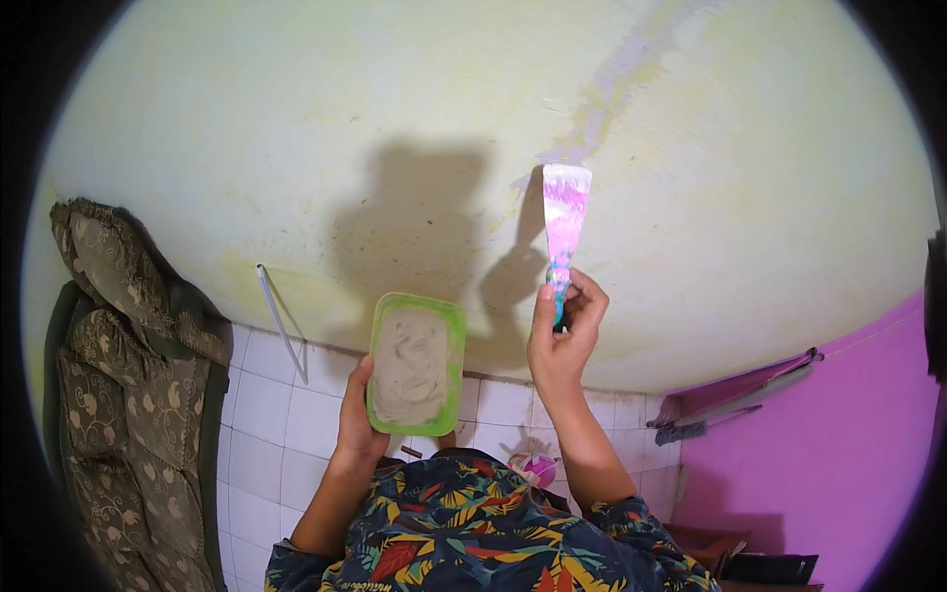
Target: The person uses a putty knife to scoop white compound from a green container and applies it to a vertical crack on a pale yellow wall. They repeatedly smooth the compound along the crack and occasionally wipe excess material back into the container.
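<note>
My left hand (359, 412) grips the side of a green plastic tub (455, 395), thumb along its left rim. Smooth grey-beige paste (406, 367) fills the tub, with swirl marks on its surface. In my right hand (569, 326) is a putty knife (565, 212), held by its paint-stained handle between thumb and fingers. Its blade points up and is smeared pink and white. The tip lies close to the pale yellow wall (296, 118), at the lower end of a lilac-grey patched streak (602, 104); whether it touches cannot be made out.
A dark floral sofa (133, 395) stands at the left. A thin white pipe (281, 324) leans on the wall. Along the pink wall (838, 434) at the right are long-handled cleaning tools (735, 400). A pink-stained container (534, 468) sits on the white tiled floor (258, 409).
</note>
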Demonstrator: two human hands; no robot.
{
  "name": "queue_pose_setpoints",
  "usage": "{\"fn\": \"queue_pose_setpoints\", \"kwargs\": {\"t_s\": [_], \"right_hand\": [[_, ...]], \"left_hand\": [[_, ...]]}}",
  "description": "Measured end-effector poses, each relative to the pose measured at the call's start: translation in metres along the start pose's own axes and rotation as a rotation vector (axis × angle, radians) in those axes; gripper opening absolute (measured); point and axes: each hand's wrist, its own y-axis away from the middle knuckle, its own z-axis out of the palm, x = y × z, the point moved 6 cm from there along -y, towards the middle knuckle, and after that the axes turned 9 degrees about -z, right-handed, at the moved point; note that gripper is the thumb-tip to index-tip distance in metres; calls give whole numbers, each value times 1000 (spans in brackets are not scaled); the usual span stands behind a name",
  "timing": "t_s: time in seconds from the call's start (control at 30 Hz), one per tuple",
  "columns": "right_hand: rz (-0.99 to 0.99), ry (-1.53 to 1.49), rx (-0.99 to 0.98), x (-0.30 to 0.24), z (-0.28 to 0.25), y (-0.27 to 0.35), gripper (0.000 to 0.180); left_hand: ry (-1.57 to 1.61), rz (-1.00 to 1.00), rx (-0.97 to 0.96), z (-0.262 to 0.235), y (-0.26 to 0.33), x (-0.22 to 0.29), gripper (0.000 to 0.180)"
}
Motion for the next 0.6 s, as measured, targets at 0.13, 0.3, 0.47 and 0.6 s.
{"fn": "queue_pose_setpoints", "kwargs": {"t_s": [0.13, 0.3, 0.47, 0.6], "right_hand": [[119, 120, -44, -8, 17, 2, 34], [235, 122, -134, 6, 23, 43, 33], [-17, 144, -43, 30, 15, 30, 30], [-217, 422, -102, 52, 7, -1, 27]], "left_hand": [[-6, -3, 12, -4, -1, 4, 55], [-12, -21, 29, -10, 6, 15, 56], [1, -76, 37, -23, 7, 26, 57], [-7, -112, 33, -33, 9, 33, 57]]}}
